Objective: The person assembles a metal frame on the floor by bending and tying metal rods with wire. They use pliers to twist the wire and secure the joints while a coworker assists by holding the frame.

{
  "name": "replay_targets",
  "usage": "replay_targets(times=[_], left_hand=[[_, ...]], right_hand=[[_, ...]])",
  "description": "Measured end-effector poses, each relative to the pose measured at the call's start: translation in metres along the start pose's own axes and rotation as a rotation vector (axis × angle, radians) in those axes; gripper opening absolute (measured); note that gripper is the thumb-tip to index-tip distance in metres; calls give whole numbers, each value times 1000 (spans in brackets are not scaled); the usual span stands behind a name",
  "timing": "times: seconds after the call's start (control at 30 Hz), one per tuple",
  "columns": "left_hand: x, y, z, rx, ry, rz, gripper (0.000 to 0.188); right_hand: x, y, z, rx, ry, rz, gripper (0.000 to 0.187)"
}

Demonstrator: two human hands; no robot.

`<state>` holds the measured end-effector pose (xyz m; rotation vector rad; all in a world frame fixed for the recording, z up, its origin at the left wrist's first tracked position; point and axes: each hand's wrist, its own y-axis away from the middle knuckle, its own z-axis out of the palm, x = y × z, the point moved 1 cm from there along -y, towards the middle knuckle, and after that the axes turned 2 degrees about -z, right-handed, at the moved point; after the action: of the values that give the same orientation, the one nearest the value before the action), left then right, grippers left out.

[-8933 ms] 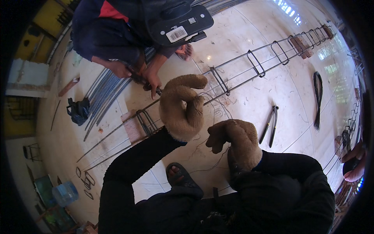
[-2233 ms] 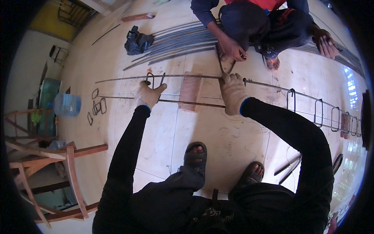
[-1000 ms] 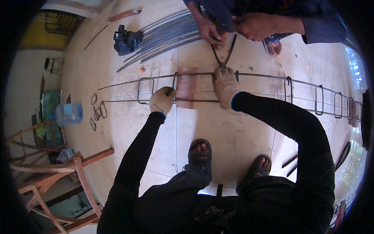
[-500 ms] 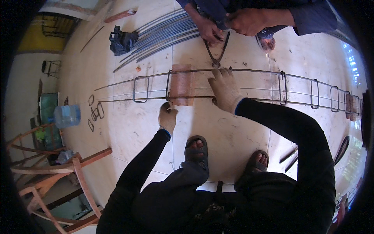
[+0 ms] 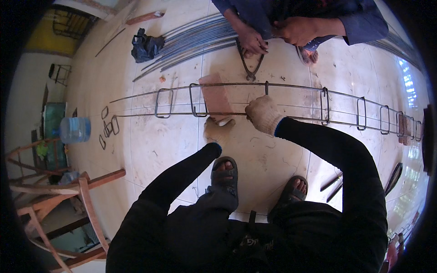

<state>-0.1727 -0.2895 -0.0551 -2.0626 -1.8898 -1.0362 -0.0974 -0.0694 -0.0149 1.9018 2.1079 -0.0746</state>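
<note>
A long frame of thin steel bars with rectangular wire stirrups lies across the floor ahead of me. Under its left part rests a flat reddish block, set at a slant. My left hand, in a pale knit glove and slightly blurred, has its fingers and thumb around the block's near end. Gloved too, my right hand is closed around the near bar, beside a stirrup. Its fingertips are partly hidden.
Across the frame a co-worker's hands are at a pair of pincers. Loose steel rods and a black bag lie behind. Loose stirrups, a water jug and wooden furniture are at left.
My left hand has moved right, from beside the stirrup to the block's near end. The block has turned aslant. My right hand has drawn nearer, off the far bar, and closed on the near one.
</note>
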Motion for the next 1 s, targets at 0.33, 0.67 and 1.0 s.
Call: replay_targets(times=[0.33, 0.67, 1.0], left_hand=[[31, -2, 70, 436, 96, -104, 107], [25, -9, 86, 533, 97, -111, 93], [21, -4, 71, 475, 234, 40, 93]], right_hand=[[-1, 5, -13, -37, -1, -10, 21], [-5, -11, -35, 267, 217, 4, 35], [19, -32, -23, -78, 157, 102, 99]])
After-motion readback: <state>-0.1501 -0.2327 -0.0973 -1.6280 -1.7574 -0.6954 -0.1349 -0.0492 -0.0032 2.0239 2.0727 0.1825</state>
